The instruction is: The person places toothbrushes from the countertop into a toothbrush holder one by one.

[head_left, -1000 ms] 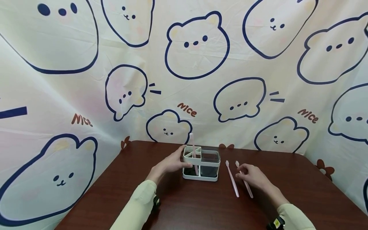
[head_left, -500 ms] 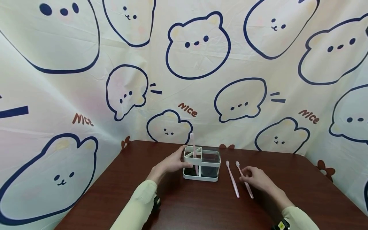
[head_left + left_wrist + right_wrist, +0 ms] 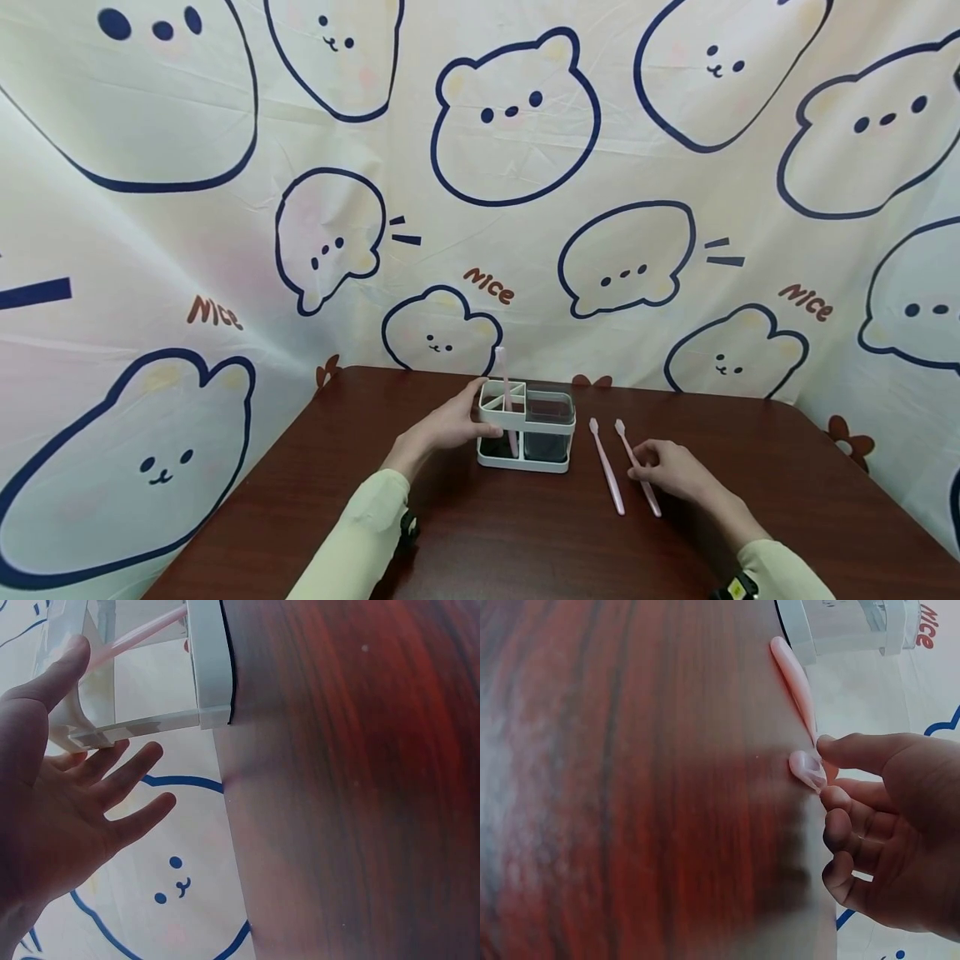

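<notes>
My left hand [image 3: 446,422] grips the left side of a white toothbrush holder [image 3: 525,426], thumb in front and fingers round the edge. In the left wrist view the thumb lies against the upper frame, while the lower fingers are spread off it. A pink toothbrush [image 3: 502,367] stands upright in a divided slot of the holder. Two more pink toothbrushes lie to the right, bristle ends away from me. On the outer toothbrush [image 3: 628,443], thumb and forefinger of my right hand [image 3: 678,473] pinch the handle. The inner toothbrush [image 3: 606,467] lies untouched beside it.
A clear cup [image 3: 548,407] sits in the holder's right half. The dark brown table [image 3: 495,542] ends at a cloth backdrop [image 3: 517,242] with cartoon animal drawings, which also hangs along both sides.
My right hand has slid toward me and slightly right along the outer toothbrush, which itself lies as before. The left hand and the holder have stayed in place.
</notes>
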`<action>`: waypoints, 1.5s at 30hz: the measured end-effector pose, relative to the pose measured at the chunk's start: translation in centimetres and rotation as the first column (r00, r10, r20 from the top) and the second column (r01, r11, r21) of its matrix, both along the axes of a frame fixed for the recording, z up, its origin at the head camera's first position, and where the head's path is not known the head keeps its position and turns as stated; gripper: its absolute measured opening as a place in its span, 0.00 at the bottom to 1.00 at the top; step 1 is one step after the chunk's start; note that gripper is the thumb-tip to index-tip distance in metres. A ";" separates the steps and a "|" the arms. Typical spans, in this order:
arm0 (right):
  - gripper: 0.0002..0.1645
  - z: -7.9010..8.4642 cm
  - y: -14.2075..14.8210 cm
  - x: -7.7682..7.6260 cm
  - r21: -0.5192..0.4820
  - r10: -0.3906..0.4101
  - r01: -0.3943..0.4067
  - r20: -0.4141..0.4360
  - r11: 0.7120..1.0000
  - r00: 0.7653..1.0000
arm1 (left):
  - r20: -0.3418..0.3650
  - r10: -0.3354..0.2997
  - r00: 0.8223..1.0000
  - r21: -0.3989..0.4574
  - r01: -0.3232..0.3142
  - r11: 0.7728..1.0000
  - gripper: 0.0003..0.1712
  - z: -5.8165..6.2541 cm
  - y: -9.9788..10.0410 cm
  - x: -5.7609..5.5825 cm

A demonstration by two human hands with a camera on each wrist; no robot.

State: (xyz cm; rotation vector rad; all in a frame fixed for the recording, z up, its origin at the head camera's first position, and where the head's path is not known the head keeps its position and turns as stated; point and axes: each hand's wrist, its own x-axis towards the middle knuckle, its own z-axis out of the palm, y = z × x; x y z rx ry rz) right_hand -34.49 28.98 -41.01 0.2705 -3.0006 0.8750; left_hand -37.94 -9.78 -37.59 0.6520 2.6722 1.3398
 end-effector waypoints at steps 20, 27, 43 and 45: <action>0.20 -0.6 -0.2 -0.3 -0.016 -0.024 0.024 0.029 1.000 0.999 | 0.017 0.008 1.000 0.009 -0.008 1.000 0.52 0.0 -0.1 -0.1; 0.19 0.1 -0.6 0.0 -0.019 -0.042 0.042 -0.009 0.999 0.999 | 0.004 -0.013 1.000 0.008 0.013 1.000 0.52 0.2 0.1 -0.2; 0.21 1.3 -1.9 0.1 -0.097 -0.072 0.063 -0.095 0.993 0.993 | 0.021 -0.018 1.000 -0.013 0.018 1.000 0.53 0.4 -0.1 0.0; 0.21 1.6 -2.1 0.0 -0.105 -0.077 0.066 -0.111 0.992 0.991 | 0.018 -0.014 1.000 -0.036 0.015 0.999 0.55 0.5 -0.2 0.0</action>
